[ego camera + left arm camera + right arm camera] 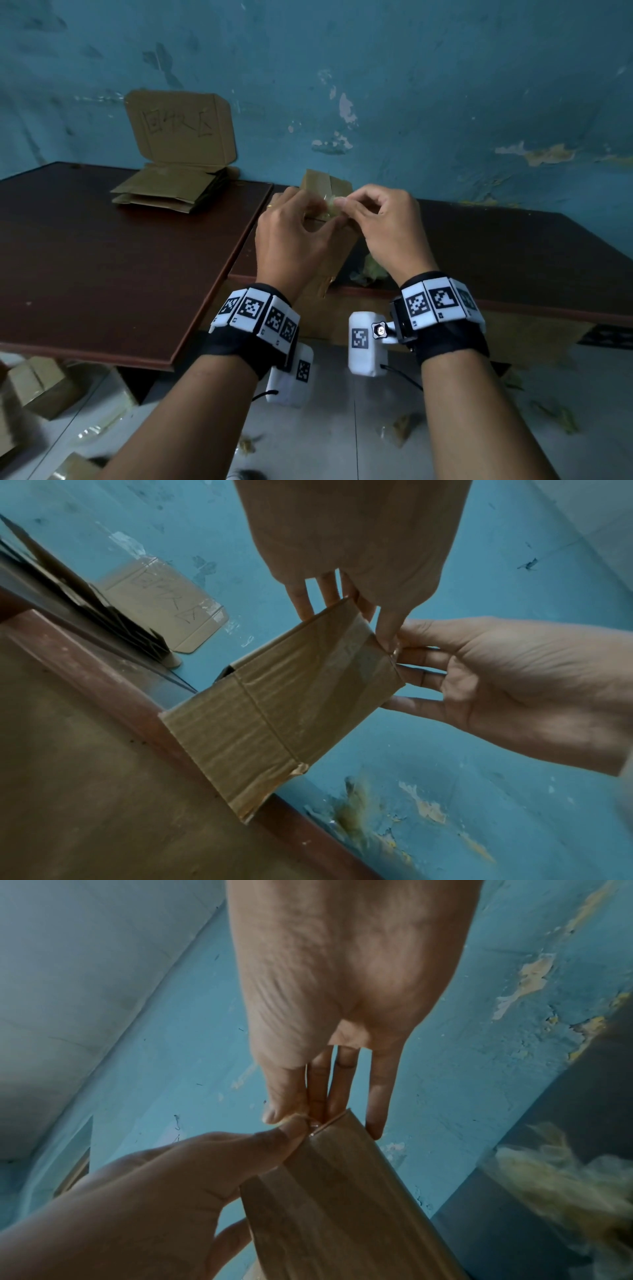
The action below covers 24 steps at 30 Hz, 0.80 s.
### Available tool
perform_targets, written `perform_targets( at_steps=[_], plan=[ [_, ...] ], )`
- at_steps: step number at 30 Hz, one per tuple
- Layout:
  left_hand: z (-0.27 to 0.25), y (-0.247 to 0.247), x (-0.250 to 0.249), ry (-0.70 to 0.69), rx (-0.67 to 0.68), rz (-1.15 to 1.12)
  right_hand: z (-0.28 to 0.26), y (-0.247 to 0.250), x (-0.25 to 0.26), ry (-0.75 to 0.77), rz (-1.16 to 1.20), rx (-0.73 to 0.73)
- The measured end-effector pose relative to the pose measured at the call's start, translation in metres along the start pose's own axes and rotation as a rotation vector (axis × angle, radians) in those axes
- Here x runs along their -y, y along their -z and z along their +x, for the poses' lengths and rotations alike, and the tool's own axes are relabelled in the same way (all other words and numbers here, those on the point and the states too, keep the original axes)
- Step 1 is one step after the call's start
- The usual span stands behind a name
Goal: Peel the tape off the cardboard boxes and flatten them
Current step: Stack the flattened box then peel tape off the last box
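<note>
The cardboard box (pixel 284 710) stands tilted on the worktop (pixel 102 260) edge, its top corner up between both hands. A band of clear tape (pixel 339 653) runs over its upper face to that corner. The left hand (pixel 291 240) has its fingers behind the top edge and its thumb at the corner; the right hand (pixel 383 226) meets it there, thumb and forefinger pinching what looks like the lifted tape end (pixel 301 1119), other fingers spread behind the box. The likely trouble: thin tape may tear off short or strip the paper skin if pulled steeply, and the box, resting only on its lower edge, may slide off the worktop lip. Left of the left hand lie flattened boxes (pixel 168 193) under a propped cardboard sign (pixel 181 126); beyond both hands the wall (pixel 445 85) is close, so free room lies toward the person. A tape scrap (pixel 371 270) lies below the right hand
</note>
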State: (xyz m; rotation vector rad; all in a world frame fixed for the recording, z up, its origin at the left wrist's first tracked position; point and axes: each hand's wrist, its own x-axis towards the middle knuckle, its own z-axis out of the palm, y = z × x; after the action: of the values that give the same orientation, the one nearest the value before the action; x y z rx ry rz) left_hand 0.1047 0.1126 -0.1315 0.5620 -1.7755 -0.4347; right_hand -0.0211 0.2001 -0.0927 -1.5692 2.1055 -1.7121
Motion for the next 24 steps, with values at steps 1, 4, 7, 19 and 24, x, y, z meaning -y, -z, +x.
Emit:
perform_targets(
  at_steps=[1,4,7,19,24],
  plan=[
    [0.000,0.000,0.000,0.002,0.000,-0.012,0.000,0.000,0.001,0.005,0.008,0.007],
    [-0.001,-0.002,0.000,-0.003,-0.001,-0.021,-0.003,0.001,0.004,0.006,0.066,0.038],
    [-0.001,-0.001,0.001,-0.002,-0.027,-0.022,-0.004,0.005,0.007,-0.014,0.144,0.084],
    [-0.001,-0.001,0.000,0.012,-0.052,0.091,0.001,-0.004,-0.001,-0.005,0.143,0.132],
    [-0.001,0.001,0.003,-0.028,-0.058,0.104,0.000,-0.006,0.002,0.023,0.063,0.143]
  ],
)
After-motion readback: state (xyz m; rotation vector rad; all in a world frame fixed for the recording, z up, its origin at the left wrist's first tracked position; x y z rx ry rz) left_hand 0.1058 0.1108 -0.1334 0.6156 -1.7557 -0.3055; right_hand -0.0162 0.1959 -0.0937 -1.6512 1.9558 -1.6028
